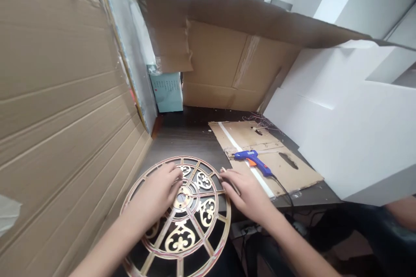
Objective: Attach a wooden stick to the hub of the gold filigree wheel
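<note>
A round openwork frame (pixel 208 244), gold-coloured with reddish lines along its rings and spokes, lies at the table's near edge, partly overhanging it. Scrolled ornaments (pixel 180 239) sit between its spokes, around a small hub (pixel 181 199). My left hand (pixel 164 184) reaches over the frame's left half, fingers bent and together beside the hub; what the fingertips hold, if anything, is hidden. At the right rim is my right hand (pixel 242 186), thumb and fingers closed about the edge. A small pale tip shows at its fingertips, too small to name.
A blue glue gun (pixel 253 161) with an orange trigger lies on a cardboard sheet (pixel 300 171) to the right, its cord trailing off the edge. Cardboard walls (pixel 221 65) enclose the left and back. A light-blue box (pixel 167 92) stands behind; white boards (pixel 351 125) lean at right.
</note>
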Demonstrator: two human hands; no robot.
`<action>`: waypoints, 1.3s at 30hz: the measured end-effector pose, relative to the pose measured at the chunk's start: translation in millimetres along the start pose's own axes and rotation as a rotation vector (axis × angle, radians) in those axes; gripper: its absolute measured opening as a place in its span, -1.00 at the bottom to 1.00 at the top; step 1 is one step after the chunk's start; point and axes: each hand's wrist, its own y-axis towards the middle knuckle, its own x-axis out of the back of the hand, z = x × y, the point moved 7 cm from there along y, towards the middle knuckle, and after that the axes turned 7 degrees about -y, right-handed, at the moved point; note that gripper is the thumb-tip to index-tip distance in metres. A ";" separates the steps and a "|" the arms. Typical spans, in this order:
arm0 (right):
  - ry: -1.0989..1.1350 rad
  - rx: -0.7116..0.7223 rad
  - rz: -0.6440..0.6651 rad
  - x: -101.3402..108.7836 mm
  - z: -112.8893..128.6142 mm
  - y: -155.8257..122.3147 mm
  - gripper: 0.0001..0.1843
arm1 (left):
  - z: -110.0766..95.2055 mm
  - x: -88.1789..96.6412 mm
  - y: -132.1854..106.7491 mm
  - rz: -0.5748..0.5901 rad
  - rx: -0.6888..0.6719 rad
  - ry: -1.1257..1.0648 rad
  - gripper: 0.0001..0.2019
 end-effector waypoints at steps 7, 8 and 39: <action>-0.043 0.028 0.128 -9.5 -6.2 42.7 -0.75 | 8.1 8.1 -10.2 -0.066 0.067 0.000 -0.74; -0.047 0.037 0.136 -11.6 -4.5 46.7 -0.75 | 8.5 10.5 -10.6 -0.080 0.074 -0.004 -0.75; -0.070 0.270 0.305 -78.6 19.8 146.6 -0.78 | 38.0 16.5 -32.0 -0.098 0.420 -0.644 -0.60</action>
